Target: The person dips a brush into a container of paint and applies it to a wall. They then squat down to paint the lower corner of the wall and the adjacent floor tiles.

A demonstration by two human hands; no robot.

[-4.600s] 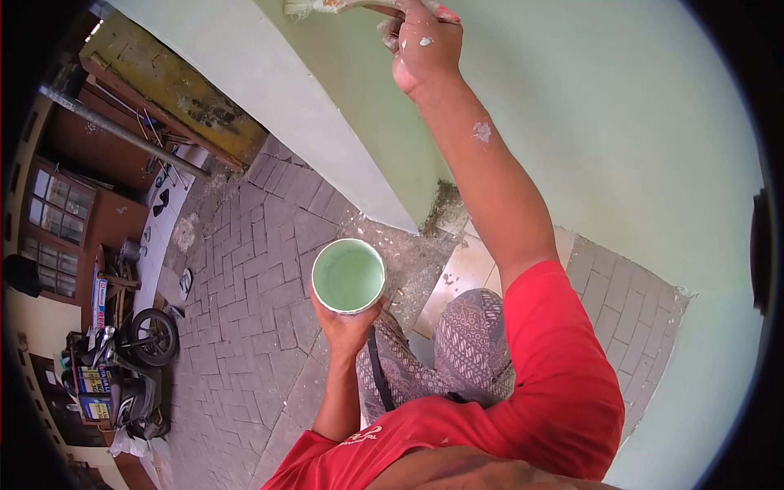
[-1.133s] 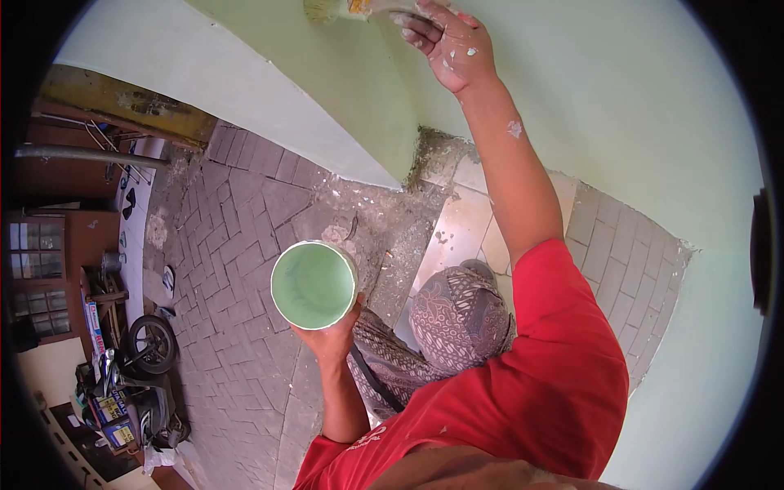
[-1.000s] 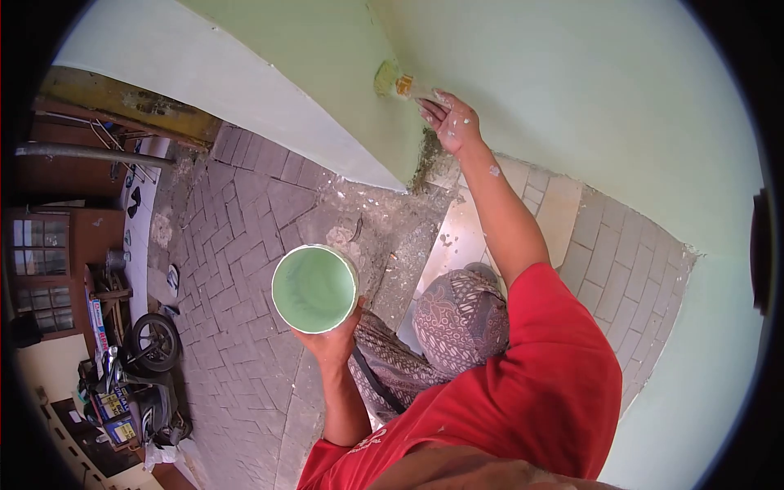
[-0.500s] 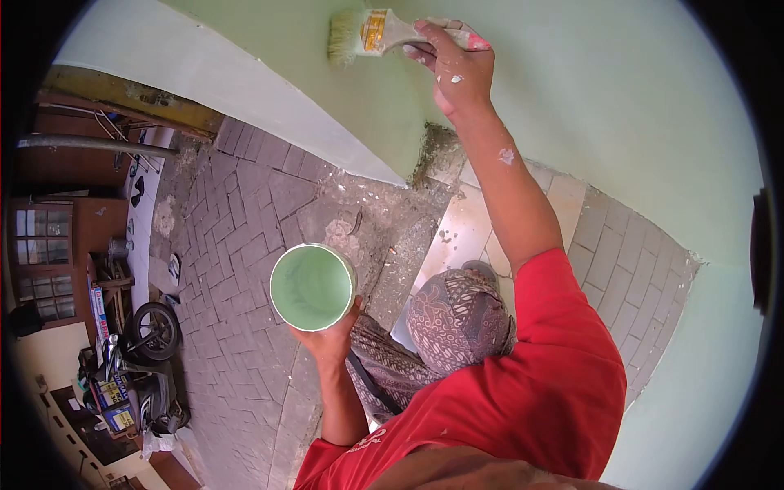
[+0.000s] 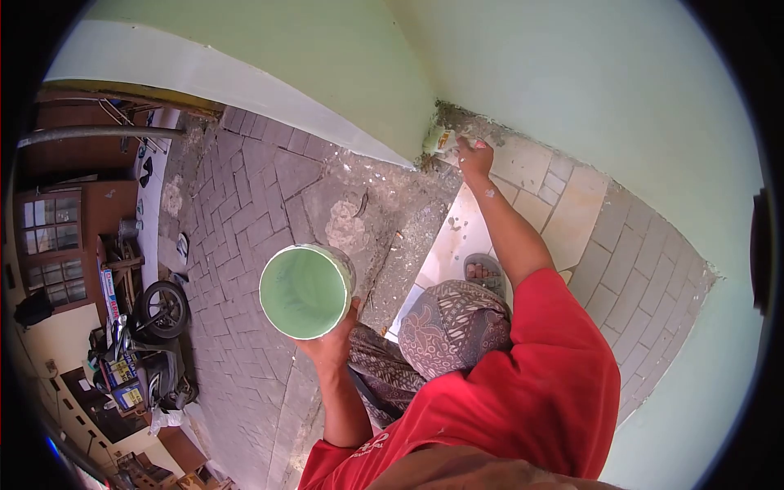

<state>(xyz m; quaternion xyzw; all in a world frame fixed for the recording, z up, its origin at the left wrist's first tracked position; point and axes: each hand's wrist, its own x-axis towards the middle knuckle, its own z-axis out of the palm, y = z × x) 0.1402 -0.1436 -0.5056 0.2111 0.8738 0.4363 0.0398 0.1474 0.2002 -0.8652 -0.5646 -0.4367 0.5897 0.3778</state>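
Observation:
My right hand (image 5: pixel 475 160) is closed round the handle of a paintbrush (image 5: pixel 445 140), reaching low into the corner. The bristles are right at the foot of the light green wall (image 5: pixel 359 82), where it meets the floor. My left hand (image 5: pixel 331 343) grips a paint bucket (image 5: pixel 304 292) from below and the side. Pale green paint coats the bucket's inside, and its opening faces me. White paint flecks show on my right wrist.
A second green wall (image 5: pixel 588 73) rises on the right. Pale tiles (image 5: pixel 523 159) and grey pavers (image 5: pixel 245 212) cover the ground, with rough concrete between. My sandalled foot (image 5: pixel 485 273) stands on the tiles. A motorbike (image 5: pixel 159 343) is parked far left, near a window (image 5: pixel 51 224).
My right hand has brought the brush down from high on the wall to its bottom corner. The bucket stays in my left hand, shifted slightly left.

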